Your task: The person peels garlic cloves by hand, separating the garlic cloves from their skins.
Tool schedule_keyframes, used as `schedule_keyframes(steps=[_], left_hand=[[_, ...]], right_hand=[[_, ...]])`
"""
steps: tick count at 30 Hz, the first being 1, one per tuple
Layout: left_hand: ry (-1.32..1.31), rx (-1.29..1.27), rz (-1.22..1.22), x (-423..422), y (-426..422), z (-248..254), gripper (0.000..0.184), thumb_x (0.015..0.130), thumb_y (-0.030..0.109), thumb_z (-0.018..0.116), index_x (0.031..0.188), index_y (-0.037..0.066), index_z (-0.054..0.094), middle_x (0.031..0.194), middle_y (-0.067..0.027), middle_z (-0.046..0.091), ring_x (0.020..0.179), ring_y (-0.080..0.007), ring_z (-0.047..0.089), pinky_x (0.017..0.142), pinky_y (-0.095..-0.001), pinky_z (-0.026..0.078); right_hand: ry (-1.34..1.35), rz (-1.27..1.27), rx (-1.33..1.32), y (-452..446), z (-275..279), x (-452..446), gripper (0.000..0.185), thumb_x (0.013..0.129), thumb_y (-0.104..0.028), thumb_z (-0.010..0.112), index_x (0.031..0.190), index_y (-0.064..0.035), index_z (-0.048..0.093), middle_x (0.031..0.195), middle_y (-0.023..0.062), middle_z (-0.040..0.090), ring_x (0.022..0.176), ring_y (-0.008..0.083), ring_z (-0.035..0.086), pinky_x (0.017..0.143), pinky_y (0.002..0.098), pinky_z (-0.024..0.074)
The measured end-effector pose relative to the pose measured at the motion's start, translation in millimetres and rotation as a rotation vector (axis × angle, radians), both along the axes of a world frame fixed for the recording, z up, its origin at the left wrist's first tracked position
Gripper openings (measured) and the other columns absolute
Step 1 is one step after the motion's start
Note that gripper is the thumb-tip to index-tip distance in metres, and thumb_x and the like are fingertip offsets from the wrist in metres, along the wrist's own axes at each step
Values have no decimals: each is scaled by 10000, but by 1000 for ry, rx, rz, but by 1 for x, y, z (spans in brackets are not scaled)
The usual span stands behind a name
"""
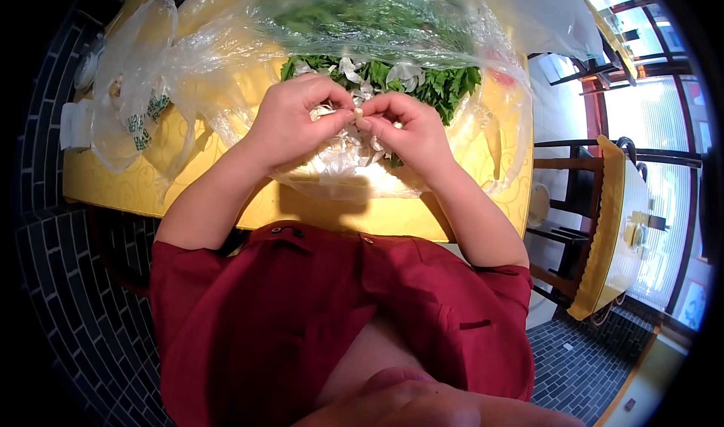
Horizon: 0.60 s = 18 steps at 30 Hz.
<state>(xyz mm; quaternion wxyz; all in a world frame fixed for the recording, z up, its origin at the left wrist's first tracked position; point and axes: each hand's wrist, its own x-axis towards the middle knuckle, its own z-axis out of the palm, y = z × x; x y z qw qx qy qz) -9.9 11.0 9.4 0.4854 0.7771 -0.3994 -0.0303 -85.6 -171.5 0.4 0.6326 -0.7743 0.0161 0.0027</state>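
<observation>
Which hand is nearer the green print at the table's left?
Left. The left hand, pinching a small pale piece, is to the right of the green print, not touching it; the right hand, at the same piece, is farther right.

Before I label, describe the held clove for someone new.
Find the large yellow table, then the green leaves. Below them in view, left hand and right hand meet at the small pale clove; unlike the white peels, it's pinched between both hands.
</observation>
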Motion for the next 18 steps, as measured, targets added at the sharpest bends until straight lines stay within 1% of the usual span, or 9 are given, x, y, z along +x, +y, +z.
schedule_keyframes(steps=[2,5,8,11,14,17,18], left_hand=[[2,-12,2,-1,-1,-1,122,726,57,688,830,21,635,798,-75,623,730,-178,598,663,-272,472],[-10,-26,19,-2,-3,-3,120,715,107,689,806,50,636,761,-77,619,718,-218,601,654,-317,481],[-22,-41,42,-2,-4,-5,117,708,95,685,804,51,633,757,-72,615,716,-223,599,658,-315,481],[-121,-174,172,-6,-12,0,116,711,96,681,802,49,627,754,-72,611,717,-216,600,667,-309,482],[-27,-138,136,-3,-4,2,118,714,104,674,810,48,636,765,-78,616,725,-212,603,685,-301,482],[111,-28,11,-1,1,6,135,716,115,677,829,44,652,775,-86,621,734,-198,605,690,-291,480],[156,-21,6,-1,1,6,128,723,92,672,836,34,654,786,-77,617,748,-181,592,698,-281,468]], right_hand=[[25,13,65,-2,-6,0,176,791,-135,693,910,-14,647,784,18,626,713,73,562,637,235,470],[67,20,137,-3,-8,0,182,791,-143,698,897,-7,642,775,12,618,719,63,554,634,231,464],[78,0,204,-1,-3,0,175,784,-145,701,896,-23,645,770,14,603,692,75,546,615,233,452],[-238,-58,-153,-5,-7,3,178,763,-134,709,905,-46,650,762,23,582,660,102,541,596,247,447],[-310,-82,-305,-3,1,0,152,762,-80,709,897,-45,646,801,33,597,689,106,541,574,241,429],[-551,-86,-402,-3,-5,3,139,736,-94,701,856,-58,640,766,73,580,651,201,567,583,291,460],[-610,-85,-441,-3,-5,4,133,734,-89,699,848,-59,637,765,76,582,655,212,572,575,298,463]])
